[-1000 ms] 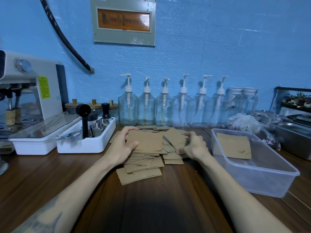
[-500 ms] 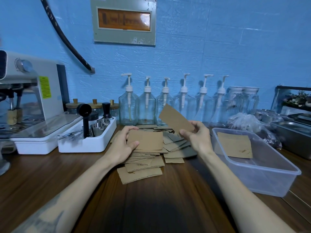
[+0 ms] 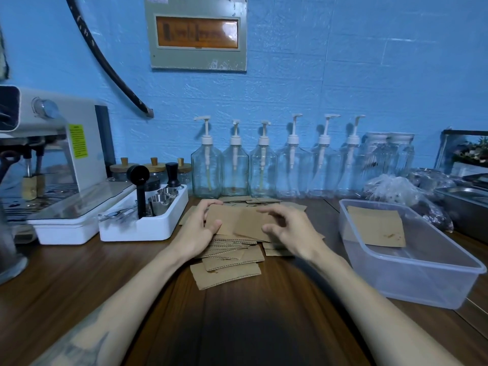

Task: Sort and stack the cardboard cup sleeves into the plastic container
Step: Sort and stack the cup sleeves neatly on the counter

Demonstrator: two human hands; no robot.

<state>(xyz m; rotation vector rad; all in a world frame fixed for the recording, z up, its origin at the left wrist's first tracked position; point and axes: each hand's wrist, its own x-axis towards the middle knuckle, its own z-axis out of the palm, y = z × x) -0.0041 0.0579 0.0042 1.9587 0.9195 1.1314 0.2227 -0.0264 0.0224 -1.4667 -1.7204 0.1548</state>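
Head camera view, over a dark wooden counter (image 3: pixel 79 281): a person's left hand (image 3: pixel 196 231) grips the left edge of a small squared-up stack of cardboard cup sleeves (image 3: pixel 229 223), thumb on top and fingers curled over the far side, while the right hand (image 3: pixel 290 231) hovers over the stack's right end with fingers spread and loosely bent, a little motion-blurred; whether it is pinching the topmost sleeve or merely laying it down cannot be told. Both forearms reach in from the near edge and converge on a loose pile of sleeves (image 3: pixel 227 262) fanned out beneath and beside the stack at the centre of the counter. To the right, apart from the pile, stands the clear plastic container (image 3: pixel 412 283), holding what looks like one flat sleeve (image 3: pixel 375 225) so far, so most of the job appears to lie ahead. Good practice at this stage would be to align each sleeve edge to edge before adding another, keep the left hand bracing the stack so it does not slide, and carry it across flat and level so it settles on the sleeve already inside
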